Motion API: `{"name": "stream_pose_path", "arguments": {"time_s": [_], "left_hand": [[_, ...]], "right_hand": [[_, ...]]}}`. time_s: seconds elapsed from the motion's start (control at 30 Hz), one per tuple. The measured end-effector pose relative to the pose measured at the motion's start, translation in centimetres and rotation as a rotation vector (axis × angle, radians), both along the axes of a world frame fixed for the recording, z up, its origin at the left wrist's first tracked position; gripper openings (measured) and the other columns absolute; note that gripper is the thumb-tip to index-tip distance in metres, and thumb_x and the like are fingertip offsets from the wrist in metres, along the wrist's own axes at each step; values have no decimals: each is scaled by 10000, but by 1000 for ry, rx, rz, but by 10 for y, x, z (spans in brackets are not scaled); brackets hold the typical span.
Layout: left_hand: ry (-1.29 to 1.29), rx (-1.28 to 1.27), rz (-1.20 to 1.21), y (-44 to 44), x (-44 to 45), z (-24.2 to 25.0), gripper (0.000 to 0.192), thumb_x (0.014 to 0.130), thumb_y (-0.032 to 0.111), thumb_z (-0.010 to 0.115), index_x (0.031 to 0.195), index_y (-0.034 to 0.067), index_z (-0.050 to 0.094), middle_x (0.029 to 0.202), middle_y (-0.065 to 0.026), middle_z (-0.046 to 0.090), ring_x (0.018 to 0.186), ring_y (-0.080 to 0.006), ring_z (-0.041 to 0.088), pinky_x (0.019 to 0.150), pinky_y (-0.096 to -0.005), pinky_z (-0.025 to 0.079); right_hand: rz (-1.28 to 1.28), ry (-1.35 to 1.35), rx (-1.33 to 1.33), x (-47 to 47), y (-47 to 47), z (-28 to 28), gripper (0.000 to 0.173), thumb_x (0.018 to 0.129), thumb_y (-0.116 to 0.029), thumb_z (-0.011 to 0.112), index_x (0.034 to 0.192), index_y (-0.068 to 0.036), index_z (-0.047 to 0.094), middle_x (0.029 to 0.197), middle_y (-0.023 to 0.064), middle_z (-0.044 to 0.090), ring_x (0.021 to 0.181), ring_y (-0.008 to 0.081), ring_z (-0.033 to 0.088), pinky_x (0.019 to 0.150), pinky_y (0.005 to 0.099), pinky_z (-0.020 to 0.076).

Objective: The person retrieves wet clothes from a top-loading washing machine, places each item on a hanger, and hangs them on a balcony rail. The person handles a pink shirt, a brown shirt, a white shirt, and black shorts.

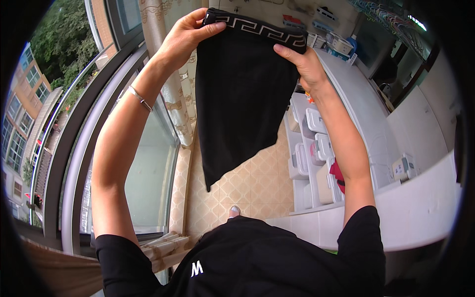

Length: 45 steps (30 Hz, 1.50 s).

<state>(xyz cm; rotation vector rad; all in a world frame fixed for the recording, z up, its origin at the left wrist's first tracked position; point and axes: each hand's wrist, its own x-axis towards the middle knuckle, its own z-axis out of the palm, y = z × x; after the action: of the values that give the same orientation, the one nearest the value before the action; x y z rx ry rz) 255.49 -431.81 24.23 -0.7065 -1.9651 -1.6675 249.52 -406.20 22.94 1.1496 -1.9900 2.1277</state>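
Note:
A black cloth garment (243, 92) hangs stretched between my two hands, held up in front of me. Along its top runs a band with a pale Greek-key pattern (259, 31). My left hand (189, 33) pinches the band's left end, thumb on the near side and fingers behind. At the right end, my right hand (302, 65) grips just below the band with its thumb in front; its other fingers are mostly hidden. The lower edge slants down to a point at the left, above the tiled floor.
To the left stand a window frame (70, 167) and a patterned curtain (182, 111). On the right, a white counter (356, 107) has shelves with lidded plastic boxes (315, 120) beneath. Several hangers (393, 22) hang at the upper right. Beige tiles (256, 178) cover the floor.

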Motion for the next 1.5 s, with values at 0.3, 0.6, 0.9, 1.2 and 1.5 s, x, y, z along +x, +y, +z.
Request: {"name": "stream_pose_path", "arguments": {"time_s": [0.3,0.6,0.9,1.2,1.5], "left_hand": [[-98,91,-193,-38,-136,-21,172,874,164,610,1028,101,568,955,48,580,931,-60,512,875,-242,397],[-101,109,-302,-40,-265,-22,317,864,144,612,1155,69,509,1005,-6,584,946,-93,532,862,-235,414],[-111,444,-783,-84,-365,-45,398,929,233,495,1270,40,430,1190,-75,531,1086,-162,525,911,-304,451],[-522,-82,-825,-1,-306,-181,409,910,216,516,1261,19,439,1213,-85,521,1100,-169,519,925,-304,438],[-590,-283,-918,2,-304,-197,421,892,199,536,1251,-1,447,1237,-96,510,1114,-177,513,938,-304,425]], "right_hand": [[223,-208,138,-144,-8,8,386,746,-162,731,1065,5,591,1005,92,626,916,180,607,843,298,488],[25,-194,81,-228,-15,9,329,771,-149,709,1046,-8,599,987,81,628,907,160,614,840,282,492],[0,-263,-38,-255,-68,32,297,789,-111,678,1031,34,589,982,106,634,872,168,637,786,280,528],[-212,-893,322,-325,-23,-88,386,800,-241,674,1072,21,593,987,105,648,904,193,630,833,315,493],[473,-554,364,-222,-66,-204,398,972,-257,401,1288,-20,446,1342,95,434,1196,199,442,1024,347,331]]}}
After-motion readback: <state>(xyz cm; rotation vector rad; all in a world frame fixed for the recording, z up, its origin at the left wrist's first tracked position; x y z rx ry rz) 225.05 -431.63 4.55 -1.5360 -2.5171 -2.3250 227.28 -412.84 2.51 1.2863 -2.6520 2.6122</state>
